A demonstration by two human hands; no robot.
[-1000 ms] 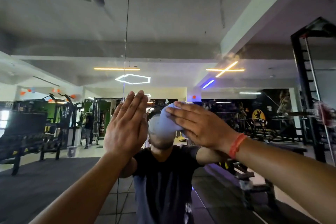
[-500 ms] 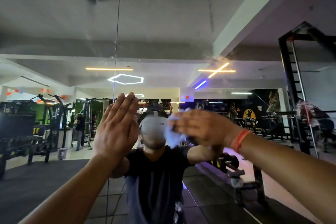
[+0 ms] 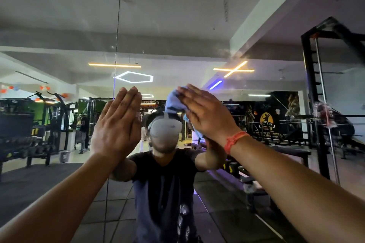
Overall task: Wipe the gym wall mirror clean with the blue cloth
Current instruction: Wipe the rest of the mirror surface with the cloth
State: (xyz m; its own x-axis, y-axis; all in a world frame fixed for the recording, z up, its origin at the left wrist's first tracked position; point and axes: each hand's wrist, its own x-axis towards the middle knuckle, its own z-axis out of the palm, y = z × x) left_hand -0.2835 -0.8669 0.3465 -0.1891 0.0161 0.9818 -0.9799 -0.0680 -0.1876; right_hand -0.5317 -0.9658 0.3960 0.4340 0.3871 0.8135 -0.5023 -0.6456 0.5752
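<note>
The gym wall mirror [image 3: 177, 25] fills the whole view and reflects the room and me. My right hand [image 3: 205, 116] lies flat with straight fingers, pressing the crumpled blue cloth [image 3: 173, 101] against the glass at about head height. Most of the cloth is hidden under the palm; a bunch shows at the fingertips. My left hand [image 3: 116, 126] rests flat on the mirror, fingers straight and together, to the left of the cloth. An orange band circles my right wrist.
A vertical seam [image 3: 118, 25] between mirror panels runs down just above my left hand. Smudges and streaks show on the glass near the upper right [image 3: 227, 53]. A black rack [image 3: 316, 104] stands at the right edge. Gym machines appear in the reflection at left.
My right hand has swept the cloth up and slightly right across the glass, from chin height to above the reflected headset. My left hand stays planted on the mirror.
</note>
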